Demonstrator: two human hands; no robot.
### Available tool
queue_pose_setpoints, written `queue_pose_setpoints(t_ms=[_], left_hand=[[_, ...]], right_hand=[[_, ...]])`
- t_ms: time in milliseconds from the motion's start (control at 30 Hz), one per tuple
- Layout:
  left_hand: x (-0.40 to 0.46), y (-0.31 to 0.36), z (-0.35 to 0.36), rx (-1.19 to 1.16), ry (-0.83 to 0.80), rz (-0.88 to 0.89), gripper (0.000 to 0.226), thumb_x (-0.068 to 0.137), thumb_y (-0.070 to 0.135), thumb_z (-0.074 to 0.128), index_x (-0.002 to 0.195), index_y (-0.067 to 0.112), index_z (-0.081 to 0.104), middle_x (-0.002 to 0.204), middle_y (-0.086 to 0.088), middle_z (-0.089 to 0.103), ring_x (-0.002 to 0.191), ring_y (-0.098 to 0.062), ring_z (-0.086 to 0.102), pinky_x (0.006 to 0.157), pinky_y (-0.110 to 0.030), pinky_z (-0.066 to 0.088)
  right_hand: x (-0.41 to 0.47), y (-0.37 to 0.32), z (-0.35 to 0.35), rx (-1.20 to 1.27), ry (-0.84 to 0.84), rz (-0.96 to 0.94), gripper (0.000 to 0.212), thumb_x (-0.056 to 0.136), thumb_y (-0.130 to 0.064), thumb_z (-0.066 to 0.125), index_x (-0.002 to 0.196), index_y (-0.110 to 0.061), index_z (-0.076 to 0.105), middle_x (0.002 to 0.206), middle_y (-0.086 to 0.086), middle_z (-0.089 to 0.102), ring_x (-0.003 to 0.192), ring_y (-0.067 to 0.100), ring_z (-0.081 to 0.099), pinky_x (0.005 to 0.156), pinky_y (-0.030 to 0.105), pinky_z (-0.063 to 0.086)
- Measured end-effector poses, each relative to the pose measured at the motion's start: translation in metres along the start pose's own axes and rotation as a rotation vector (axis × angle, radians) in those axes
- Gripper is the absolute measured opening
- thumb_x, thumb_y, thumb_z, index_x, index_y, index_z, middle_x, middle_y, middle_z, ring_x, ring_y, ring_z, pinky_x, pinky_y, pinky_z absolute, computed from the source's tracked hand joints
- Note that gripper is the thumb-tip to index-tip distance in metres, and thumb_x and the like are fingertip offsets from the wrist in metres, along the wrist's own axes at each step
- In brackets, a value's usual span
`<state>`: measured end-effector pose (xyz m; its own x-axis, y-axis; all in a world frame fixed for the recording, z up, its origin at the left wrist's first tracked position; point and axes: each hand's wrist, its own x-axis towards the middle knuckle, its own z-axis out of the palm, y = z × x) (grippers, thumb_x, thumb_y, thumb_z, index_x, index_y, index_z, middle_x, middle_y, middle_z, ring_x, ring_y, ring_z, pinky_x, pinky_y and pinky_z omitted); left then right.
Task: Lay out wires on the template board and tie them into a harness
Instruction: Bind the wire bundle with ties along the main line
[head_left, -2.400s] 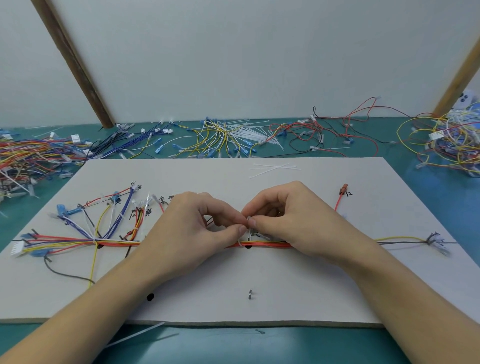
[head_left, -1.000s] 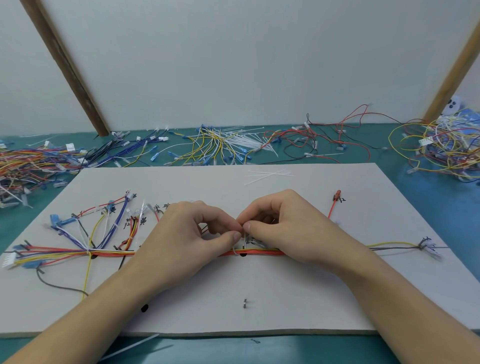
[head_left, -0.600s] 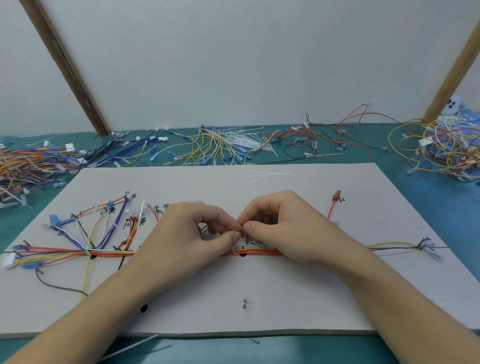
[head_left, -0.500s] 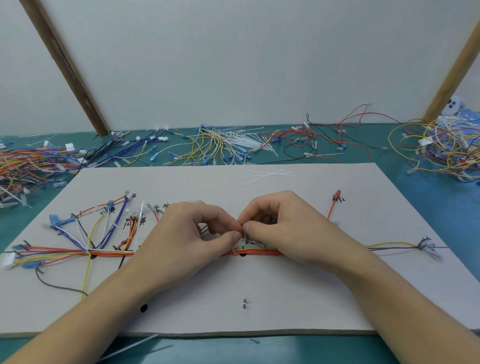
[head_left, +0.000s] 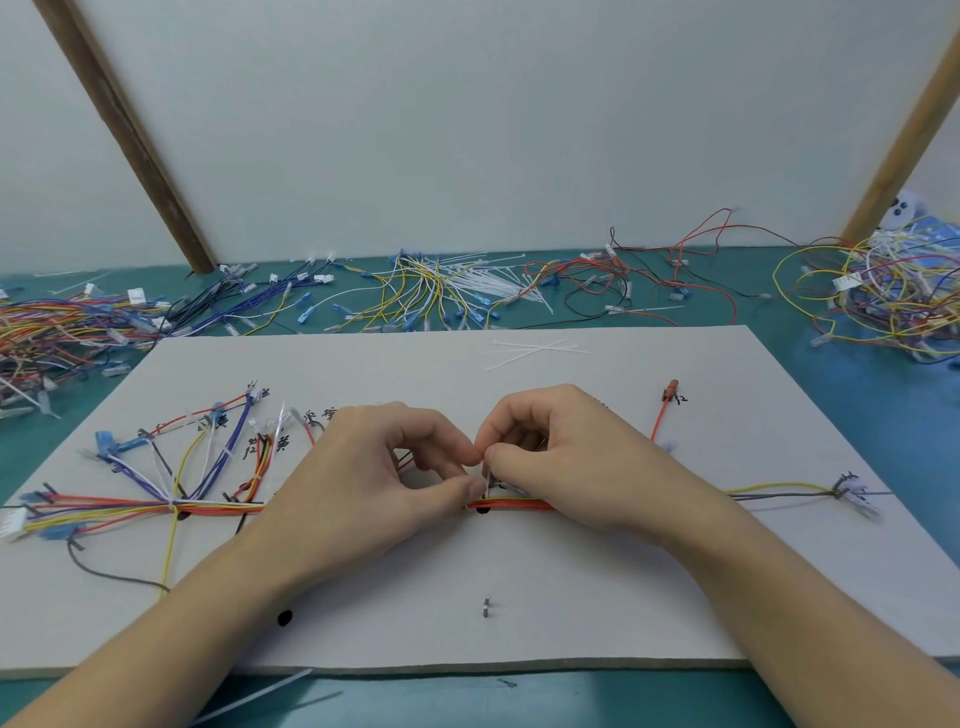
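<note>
Both hands pinching a cable tie over the wire bundle on the template board

The left hand (head_left: 363, 483) and right hand (head_left: 566, 462) meet fingertip to fingertip, pinching a white cable tie (head_left: 487, 480) just above the red-orange wire bundle (head_left: 511, 504), which runs across the white template board (head_left: 571, 597) beneath their curled fingers

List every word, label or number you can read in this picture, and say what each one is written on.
"红", handwritten in black on the template board, beside the red wire end: fairly legible.
"黄", handwritten on the board at: a likely reading.
Other handwritten marks near the branched wires: too small and blurred to read.
No printed labels or numbers are legible.
</note>
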<state>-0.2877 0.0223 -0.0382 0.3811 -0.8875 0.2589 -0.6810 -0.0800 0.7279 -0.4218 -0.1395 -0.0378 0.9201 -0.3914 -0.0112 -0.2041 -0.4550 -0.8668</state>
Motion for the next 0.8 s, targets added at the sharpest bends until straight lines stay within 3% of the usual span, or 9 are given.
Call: queue_pose_setpoints(t_ms=[200,433,567,800], left_hand=[[-0.0003,-0.0006,-0.0008,0.017,-0.005,-0.018,0.030,0.070,0.040,0.083,0.097,0.044,0.073,0.075,0.023,0.074,0.059,0.015,0.053,0.061,-0.003,0.038],[-0.0004,-0.0001,-0.0001,-0.028,-0.026,-0.074,0.025,0.078,0.022,0.088,0.093,0.039,0.076,0.074,0.015,0.076,0.054,0.005,0.056,0.055,-0.005,0.038],[0.0001,-0.0010,0.0001,-0.041,-0.035,-0.077,0.015,0.080,0.021,0.087,0.087,0.032,0.079,0.073,0.013,0.076,0.053,0.002,0.055,0.054,-0.005,0.037],[-0.0003,-0.0018,0.0000,-0.060,-0.038,-0.075,0.018,0.080,0.020,0.087,0.089,0.033,0.078,0.073,0.013,0.076,0.054,0.002,0.055,0.054,-0.005,0.038]], right_hand=[[-0.0001,0.0002,-0.0002,0.001,-0.001,-0.005,0.015,0.085,-0.012,0.065,0.084,-0.024,0.074,0.067,-0.009,0.069,0.060,0.002,0.060,0.056,0.019,0.046],[-0.0010,0.0006,-0.0014,0.006,0.002,-0.007,0.015,0.086,-0.012,0.066,0.085,-0.023,0.076,0.070,-0.006,0.071,0.061,0.003,0.061,0.057,0.020,0.047],[-0.0005,0.0006,-0.0014,0.010,0.000,-0.009,0.015,0.087,-0.011,0.066,0.086,-0.021,0.077,0.066,-0.009,0.069,0.060,0.002,0.059,0.056,0.018,0.045],[-0.0008,0.0016,-0.0014,0.009,-0.004,-0.009,0.015,0.087,-0.012,0.066,0.086,-0.023,0.076,0.067,-0.010,0.069,0.061,0.002,0.060,0.056,0.019,0.045]])
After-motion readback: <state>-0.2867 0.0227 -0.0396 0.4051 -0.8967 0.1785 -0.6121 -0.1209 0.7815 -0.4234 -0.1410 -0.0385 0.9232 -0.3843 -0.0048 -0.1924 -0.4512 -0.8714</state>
